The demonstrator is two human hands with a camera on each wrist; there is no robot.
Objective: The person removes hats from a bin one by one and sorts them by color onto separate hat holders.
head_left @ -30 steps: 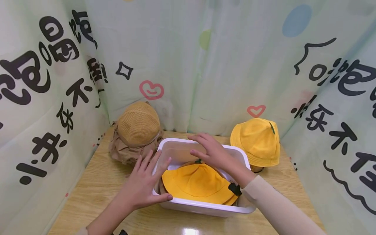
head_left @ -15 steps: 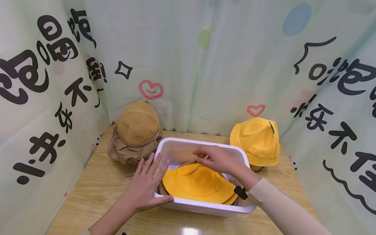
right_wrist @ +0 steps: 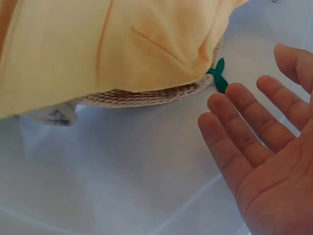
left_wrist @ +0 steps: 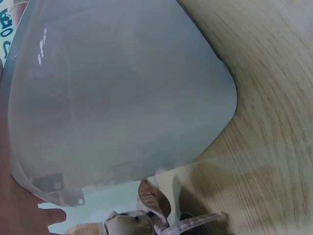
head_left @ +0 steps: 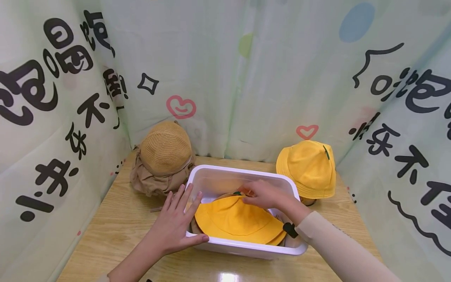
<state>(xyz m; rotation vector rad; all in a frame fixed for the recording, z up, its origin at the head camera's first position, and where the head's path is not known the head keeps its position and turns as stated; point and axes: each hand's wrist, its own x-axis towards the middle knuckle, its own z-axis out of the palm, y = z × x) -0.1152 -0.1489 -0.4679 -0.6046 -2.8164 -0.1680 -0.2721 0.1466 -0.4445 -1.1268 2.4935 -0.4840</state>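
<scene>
A white plastic bin (head_left: 243, 248) holds a yellow cloth hat (head_left: 234, 219) lying flat, with a green sprout (right_wrist: 219, 76) at its tip. Under it, the right wrist view shows the woven edge of a straw-coloured hat (right_wrist: 146, 98). My right hand (head_left: 265, 194) is inside the bin behind the yellow hat. Its fingers are loosely extended near the sprout, gripping nothing. My left hand (head_left: 172, 225) spreads its fingers along the bin's left rim, thumb over the front corner. In the left wrist view, part of that hand (left_wrist: 19, 210) lies against the bin wall.
At the back left, a woven straw hat with brown cloth (head_left: 165, 149) sits close to the bin. Another yellow hat (head_left: 306, 168) is raised on a support behind the bin's right corner. A printed curtain (head_left: 211, 78) encloses the wooden table (head_left: 116, 231).
My right hand has lowered from above the bin's back rim into the bin, towards the yellow hat's tip. My left hand has shifted slightly and remains at the bin's left corner.
</scene>
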